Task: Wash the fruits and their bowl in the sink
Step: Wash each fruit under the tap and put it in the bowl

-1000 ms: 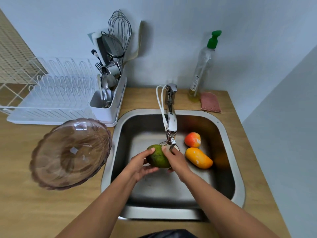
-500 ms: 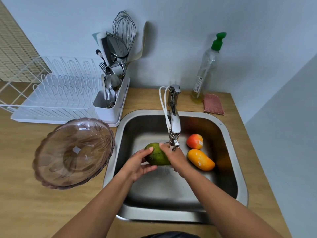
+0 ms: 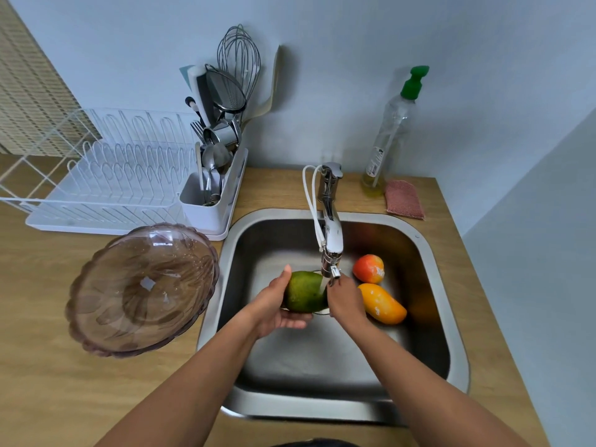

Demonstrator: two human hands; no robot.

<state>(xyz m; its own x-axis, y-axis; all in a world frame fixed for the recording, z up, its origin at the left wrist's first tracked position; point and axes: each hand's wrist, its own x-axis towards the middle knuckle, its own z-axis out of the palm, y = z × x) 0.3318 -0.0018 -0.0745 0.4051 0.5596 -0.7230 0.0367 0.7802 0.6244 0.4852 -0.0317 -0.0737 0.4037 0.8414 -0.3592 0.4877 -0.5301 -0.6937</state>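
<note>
The counter (image 3: pixel 48 382) is your splash zone: water bouncing off a fruit could wet the wood along the sink's left edge and leave it slippery where the bowl stands.

The sink (image 3: pixel 306 409) is deep and hard, so a dropped fruit would likely bruise on the steel.

The bowl (image 3: pixel 142 288) sits on the counter just beside the sink's left edge and looks tilted. Your left forearm passes near it, and a careless swing of your elbow could knock it.

Your left hand (image 3: pixel 274 308) cups the green fruit (image 3: pixel 304 291) from its left and underneath, thumb up and fingers curled below. Your right hand (image 3: pixel 346 301) presses against its right end, but the fingers are hidden, so whether they wrap round it cannot be told. The fruit is held over the middle of the sink, in the stream. Wet skin is slick, so it may squirt out if you squeeze too hard.

The orange fruit (image 3: pixel 380 303) and red fruit (image 3: pixel 369 268) lie toward the sink's back right corner, just beside your right hand, and a slip could strike them.

The tap (image 3: pixel 330 233) spout hangs directly over your right hand, so lift carefully or you may rap your knuckles.
</note>
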